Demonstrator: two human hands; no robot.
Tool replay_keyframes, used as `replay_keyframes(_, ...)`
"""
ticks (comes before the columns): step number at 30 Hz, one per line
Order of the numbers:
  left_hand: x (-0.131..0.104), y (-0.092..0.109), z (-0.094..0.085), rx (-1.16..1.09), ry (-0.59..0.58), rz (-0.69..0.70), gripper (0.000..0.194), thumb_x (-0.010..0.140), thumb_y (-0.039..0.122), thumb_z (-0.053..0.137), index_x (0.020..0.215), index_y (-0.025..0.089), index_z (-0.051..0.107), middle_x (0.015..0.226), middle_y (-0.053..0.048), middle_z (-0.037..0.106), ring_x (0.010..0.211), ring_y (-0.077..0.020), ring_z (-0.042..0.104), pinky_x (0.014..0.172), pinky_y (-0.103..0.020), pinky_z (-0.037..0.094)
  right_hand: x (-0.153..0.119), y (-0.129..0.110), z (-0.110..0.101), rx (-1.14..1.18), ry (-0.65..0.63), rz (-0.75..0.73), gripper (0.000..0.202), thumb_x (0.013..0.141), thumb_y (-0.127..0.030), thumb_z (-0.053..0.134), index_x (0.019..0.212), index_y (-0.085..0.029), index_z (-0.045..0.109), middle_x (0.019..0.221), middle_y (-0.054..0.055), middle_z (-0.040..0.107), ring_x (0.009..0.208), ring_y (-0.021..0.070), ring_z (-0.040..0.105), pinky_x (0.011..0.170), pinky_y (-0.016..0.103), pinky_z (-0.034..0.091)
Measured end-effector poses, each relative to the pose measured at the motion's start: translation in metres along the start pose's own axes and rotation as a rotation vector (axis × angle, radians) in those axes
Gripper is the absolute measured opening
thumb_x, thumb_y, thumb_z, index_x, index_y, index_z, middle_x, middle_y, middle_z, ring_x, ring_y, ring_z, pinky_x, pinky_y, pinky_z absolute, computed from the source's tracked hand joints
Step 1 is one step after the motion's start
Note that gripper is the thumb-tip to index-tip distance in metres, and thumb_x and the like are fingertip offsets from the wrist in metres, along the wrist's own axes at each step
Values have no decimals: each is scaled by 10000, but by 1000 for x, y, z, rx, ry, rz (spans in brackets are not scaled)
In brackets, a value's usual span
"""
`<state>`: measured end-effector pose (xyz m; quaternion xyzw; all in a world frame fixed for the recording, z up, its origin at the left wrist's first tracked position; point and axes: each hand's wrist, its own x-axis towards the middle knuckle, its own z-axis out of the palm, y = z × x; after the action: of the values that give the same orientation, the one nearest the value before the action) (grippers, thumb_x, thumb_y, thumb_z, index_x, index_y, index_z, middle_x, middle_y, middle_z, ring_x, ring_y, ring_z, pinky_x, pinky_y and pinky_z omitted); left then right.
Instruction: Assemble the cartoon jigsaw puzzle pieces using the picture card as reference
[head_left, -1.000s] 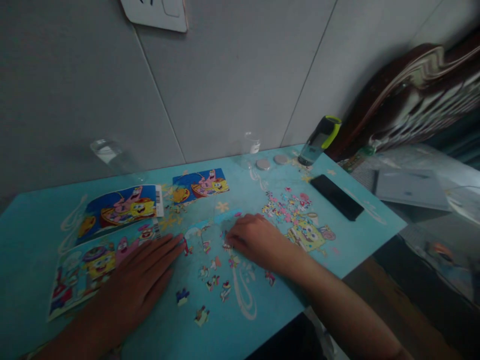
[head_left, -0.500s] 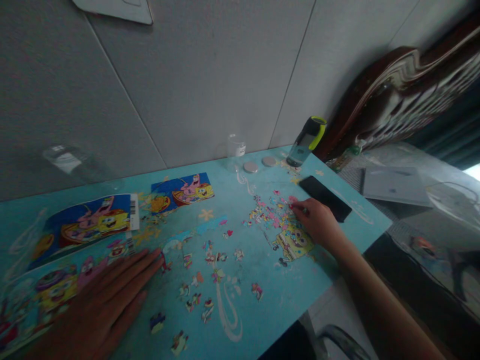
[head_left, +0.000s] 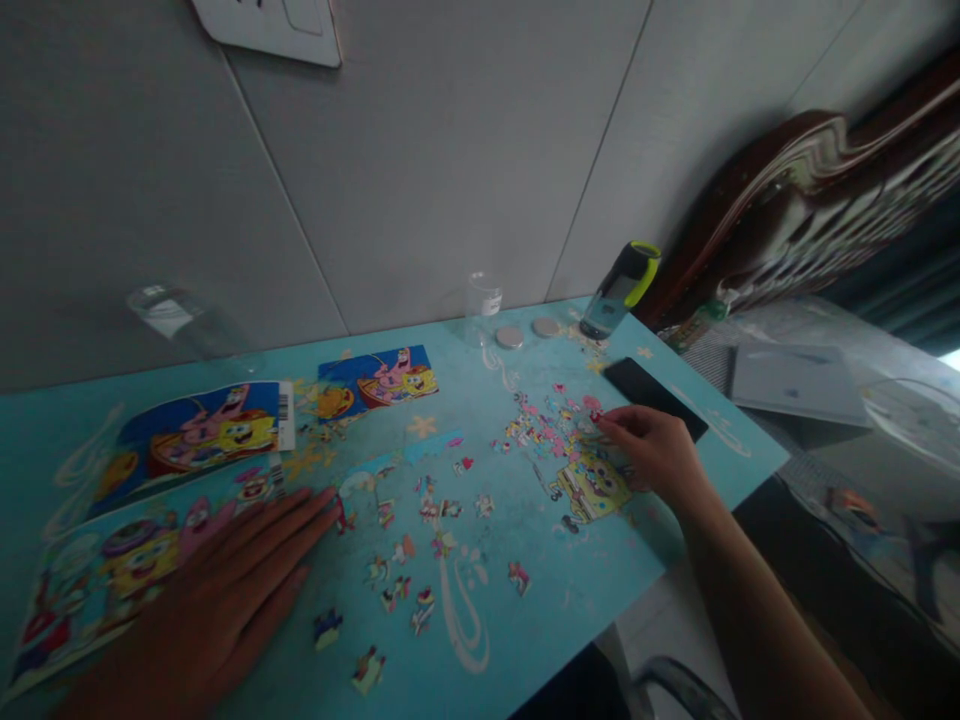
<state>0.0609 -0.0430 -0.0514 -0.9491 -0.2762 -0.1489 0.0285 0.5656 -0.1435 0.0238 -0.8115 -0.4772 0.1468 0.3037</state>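
My left hand (head_left: 240, 590) lies flat with its fingers stretched out. It partly covers a cartoon picture sheet (head_left: 142, 560), and its fingertips reach a red puzzle piece (head_left: 345, 514). At the far right of the loose jigsaw pieces (head_left: 544, 425), my right hand (head_left: 656, 450) pinches a small red puzzle piece (head_left: 596, 415) between thumb and fingers. Just below that pile is a yellow SpongeBob figure (head_left: 592, 487) on the blue table. More loose pieces (head_left: 442, 508) are scattered between my hands, near a partly joined strip of pieces (head_left: 405, 455).
Behind my left hand lie a blue picture sheet (head_left: 214, 435) and a smaller assembled picture (head_left: 379, 380). Along the wall are a tipped clear jar (head_left: 191, 320), an upright clear jar (head_left: 484, 308), two round lids (head_left: 510, 338) and a bottle (head_left: 615, 295). A black phone-like slab (head_left: 652, 395) lies beyond my right hand.
The whole view has shifted slightly, with things appearing further right and lower. My right hand stays at the pile's edge, still pinching the red piece. My left hand remains flat.
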Motion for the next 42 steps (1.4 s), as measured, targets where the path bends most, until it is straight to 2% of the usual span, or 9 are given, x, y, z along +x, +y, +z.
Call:
replay_keyframes(4,-2,1,-1,-7,-68,-45,605,995,429,445,1579,323,327,1598,0,429,1440,-260,456,1234,-458,289,-55,-46,7,312,-189,-156,347,962,-402,614,1259,-233,675,888,35,709,696,155,611,615,295,486)
replay_keyframes(7,-3,-1,2,-26,-48,-25,606,994,427,443,1579,319,329,1600,-4,426,1446,-266,451,1241,-474,280,-91,-87,21,339,-380,-348,244,989,-269,568,1163,-269,739,956,40,714,849,166,643,754,315,511)
replay_keyframes(9,-2,-2,4,-33,-40,-26,601,993,428,455,1573,325,340,1599,-2,427,1443,-269,454,1244,-484,271,-102,-109,31,369,-434,-364,237,979,-236,585,1145,-277,750,973,33,725,872,161,654,774,306,515)
replay_keyframes(15,10,10,-10,-53,-77,-70,549,1015,382,467,1553,322,376,1585,-5,448,1437,-242,456,1233,-475,301,-84,-147,66,400,-536,-389,210,974,-269,621,1125,-275,766,957,-7,766,818,140,675,751,267,502)
replay_keyframes(19,20,24,-25,-80,-130,-106,509,1038,312,425,1546,302,390,1582,-24,452,1446,-225,431,1233,-488,303,-64,-171,101,344,-658,-457,173,968,-267,614,991,-230,781,690,-37,689,612,114,584,596,239,427)
replay_keyframes(22,25,30,-31,-115,-127,-119,491,1045,283,409,1536,275,405,1574,-33,463,1453,-226,411,1228,-494,308,-55,-187,128,263,-688,-525,183,946,-215,602,890,-212,776,648,-32,668,575,114,555,559,239,395)
replay_keyframes(28,30,34,-36,-178,-98,-128,460,1044,279,420,1499,225,451,1575,-51,460,1454,-244,401,1216,-501,317,-55,-193,154,229,-648,-538,177,910,-222,637,970,-257,800,923,11,793,782,183,701,748,307,508)
replay_keyframes(35,29,36,-35,-226,-10,-124,446,1045,276,428,1488,238,470,1539,-59,504,1439,-245,428,1208,-510,321,-57,-186,151,49,-573,-518,146,892,-246,659,930,-266,799,868,11,782,753,199,700,692,314,500)
replay_keyframes(42,30,37,-35,-218,-8,-120,417,1054,269,414,1456,207,505,1538,-57,506,1438,-238,430,1213,-490,326,-65,-179,156,7,-486,-649,126,911,-262,690,973,-283,798,918,26,715,794,188,667,760,323,506)
